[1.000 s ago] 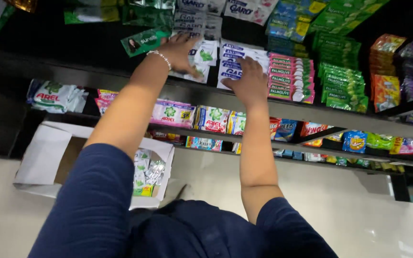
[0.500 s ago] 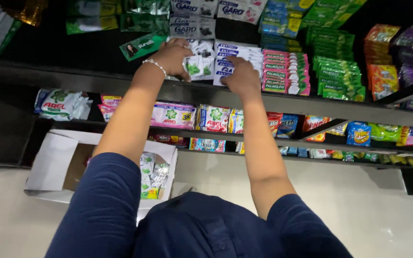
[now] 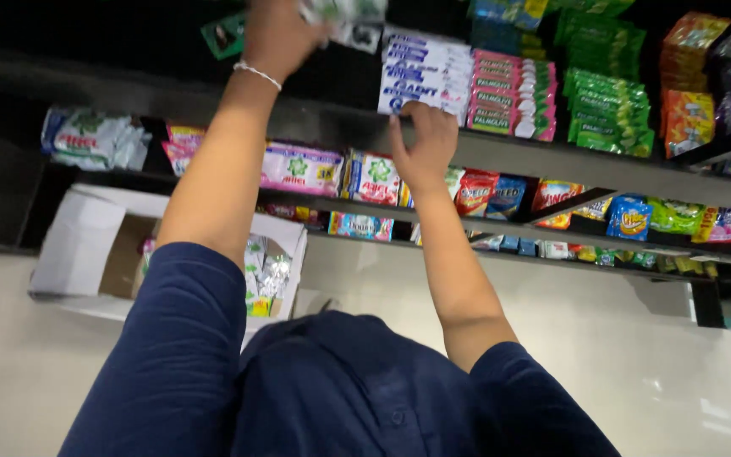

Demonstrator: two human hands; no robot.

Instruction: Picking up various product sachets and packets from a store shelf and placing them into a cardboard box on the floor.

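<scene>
Left hand: I see my left hand (image 3: 277, 34) raised at the top edge of view, a thin bracelet (image 3: 256, 74) on the wrist, fingers closed on a white-and-green sachet pack (image 3: 344, 15) just to its right; the pack is partly cut off by the frame.
Right hand: my right hand (image 3: 423, 145) sits lower and to the right of the left, well apart from it, fingers bent with the tips touching the bottom of the white-and-blue packet stack (image 3: 420, 72); I cannot tell whether it grips anything.
Stack: it stands on the shelf edge (image 3: 552, 165) directly above my right hand.
Beside the stack: pink-and-white packets (image 3: 509, 93) just right of it, green packets (image 3: 611, 110) further right.
Below the left arm: an open cardboard box (image 3: 103, 254) holding sachets.
</scene>
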